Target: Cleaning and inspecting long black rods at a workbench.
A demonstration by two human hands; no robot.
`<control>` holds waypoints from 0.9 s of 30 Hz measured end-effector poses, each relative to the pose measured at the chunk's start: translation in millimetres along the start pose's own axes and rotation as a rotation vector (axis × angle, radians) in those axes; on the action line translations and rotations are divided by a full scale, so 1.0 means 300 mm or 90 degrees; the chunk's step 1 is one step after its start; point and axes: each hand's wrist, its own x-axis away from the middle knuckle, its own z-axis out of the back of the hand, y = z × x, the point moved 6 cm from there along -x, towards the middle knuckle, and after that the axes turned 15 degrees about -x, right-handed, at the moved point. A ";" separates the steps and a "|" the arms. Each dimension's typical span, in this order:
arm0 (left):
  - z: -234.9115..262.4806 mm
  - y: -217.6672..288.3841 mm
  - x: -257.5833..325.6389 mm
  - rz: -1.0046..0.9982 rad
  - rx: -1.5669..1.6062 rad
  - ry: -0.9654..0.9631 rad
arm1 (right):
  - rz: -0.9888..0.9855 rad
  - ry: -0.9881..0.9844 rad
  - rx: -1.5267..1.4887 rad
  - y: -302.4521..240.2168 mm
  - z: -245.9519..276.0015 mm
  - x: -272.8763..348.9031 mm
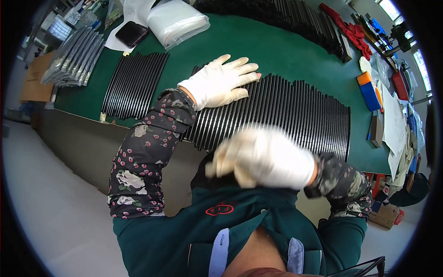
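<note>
A wide row of black rods (295, 108) lies side by side on the green table in front of me. My left hand (221, 82), in a white glove with one fingertip bare, rests flat on the far left part of this row, fingers spread. My right hand (263, 157), gloved in white too, hovers near the row's front ends and the table's edge. It is smeared by motion, and whether anything is in its fingers cannot be made out. A smaller row of black rods (135, 85) lies apart to the left.
Bagged parts (76, 57) are stacked at the far left by a cardboard box (37, 78). A phone (132, 34) and clear plastic bags (177, 22) lie at the back. More black rods (295, 18), a red cloth (348, 30) and a blue-orange box (369, 92) are farther right.
</note>
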 end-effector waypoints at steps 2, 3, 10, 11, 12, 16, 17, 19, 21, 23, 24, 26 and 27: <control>-0.003 0.001 -0.006 0.005 -0.014 -0.012 | -0.125 0.150 0.131 0.180 0.114 -0.017; -0.004 -0.001 -0.007 0.004 -0.026 -0.018 | -0.226 0.147 0.267 0.239 0.136 -0.023; 0.000 -0.004 0.008 0.001 0.034 0.026 | -0.082 -0.123 -0.062 -0.019 -0.051 -0.017; 0.007 0.003 0.004 0.004 0.036 0.023 | -0.081 0.075 -0.130 0.038 0.014 -0.024; 0.013 0.009 -0.011 0.006 0.029 0.003 | -0.085 0.074 -0.129 0.113 0.027 -0.009; 0.005 -0.008 0.002 0.009 0.014 0.012 | -0.133 -0.066 0.112 0.126 -0.085 0.019; 0.017 0.006 -0.010 0.002 0.026 0.008 | -0.154 -0.192 -0.006 0.073 -0.167 0.045; 0.014 -0.004 0.009 0.008 0.020 0.004 | -0.119 -0.260 -0.002 -0.008 -0.149 0.010; 0.014 0.004 -0.004 0.012 0.023 0.007 | 0.014 0.081 0.028 0.051 0.015 -0.034; 0.030 0.014 -0.022 0.005 0.024 -0.015 | -0.141 0.146 0.333 0.170 0.108 -0.009; 0.017 0.006 -0.009 0.008 0.027 -0.015 | -0.109 0.102 0.287 0.180 0.057 -0.004; 0.013 -0.009 0.008 0.012 0.046 -0.013 | -0.169 -0.018 0.060 0.104 -0.090 0.005; 0.025 0.000 0.003 0.004 0.066 -0.011 | -0.125 -0.194 0.001 0.021 -0.158 -0.001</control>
